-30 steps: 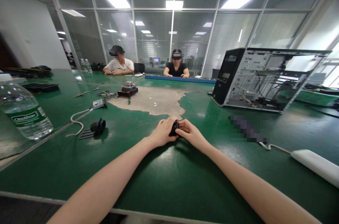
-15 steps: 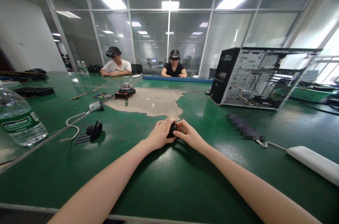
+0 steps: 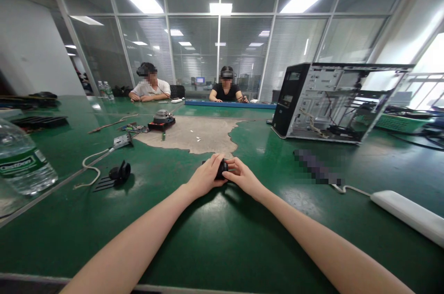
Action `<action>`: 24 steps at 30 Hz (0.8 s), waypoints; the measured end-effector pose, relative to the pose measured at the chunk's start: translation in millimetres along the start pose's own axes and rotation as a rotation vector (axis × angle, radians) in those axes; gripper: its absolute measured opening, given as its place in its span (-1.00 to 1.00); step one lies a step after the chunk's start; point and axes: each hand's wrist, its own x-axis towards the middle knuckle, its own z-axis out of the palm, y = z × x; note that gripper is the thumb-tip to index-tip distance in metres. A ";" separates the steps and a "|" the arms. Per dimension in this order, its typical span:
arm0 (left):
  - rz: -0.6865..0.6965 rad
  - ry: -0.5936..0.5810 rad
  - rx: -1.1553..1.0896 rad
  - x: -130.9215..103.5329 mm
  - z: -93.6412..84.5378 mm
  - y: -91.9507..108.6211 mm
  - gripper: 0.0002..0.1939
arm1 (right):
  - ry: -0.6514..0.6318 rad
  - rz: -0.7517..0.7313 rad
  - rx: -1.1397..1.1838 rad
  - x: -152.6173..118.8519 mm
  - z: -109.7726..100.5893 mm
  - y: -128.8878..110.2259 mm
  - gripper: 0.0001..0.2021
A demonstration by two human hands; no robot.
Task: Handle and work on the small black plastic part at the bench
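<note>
Over the green table [image 3: 215, 247], my left hand [image 3: 206, 176] is closed around a small black part [image 3: 221, 172], covering most of it. From the other side, the thumb and fingers of my right hand [image 3: 244, 177] pinch its right edge. The part looks dark and rounded; its exact kind is hidden by my fingers. To the left lies another black plastic piece [image 3: 120, 172] with a round body and several flat prongs.
A water bottle [image 3: 24, 159] stands at left, near a metal bracket [image 3: 123, 140] and a pale cable [image 3: 92, 166]. Farther back sits a heatsink-like part [image 3: 161, 119]. An open computer case [image 3: 294, 99] and a white power strip [image 3: 405, 210] are on the right. Two people sit opposite.
My view has shifted slightly to the right. Both hands keep hold of the black part, and a little more of its dark edge shows behind my left hand.
</note>
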 end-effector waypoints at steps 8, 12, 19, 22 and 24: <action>-0.021 -0.007 -0.070 -1.0 -1.5 -1.2 -0.32 | 0.007 -0.010 0.012 -3.0 1.9 -0.1 -0.71; -0.042 -0.013 -0.069 -0.3 1.2 -2.3 -0.33 | 0.024 -0.015 0.020 -3.5 2.6 1.4 -0.71; -0.009 -0.012 -0.067 -0.3 -0.4 -0.5 -0.38 | 0.091 0.023 0.037 2.1 2.9 9.6 -0.74; -0.018 -0.017 -0.072 -0.3 -0.4 -0.8 -0.36 | 0.078 0.028 0.014 3.5 0.8 10.1 -0.72; -0.019 -0.013 -0.079 -0.2 0.5 -2.0 -0.37 | 0.053 0.006 0.007 2.3 -0.4 7.6 -0.73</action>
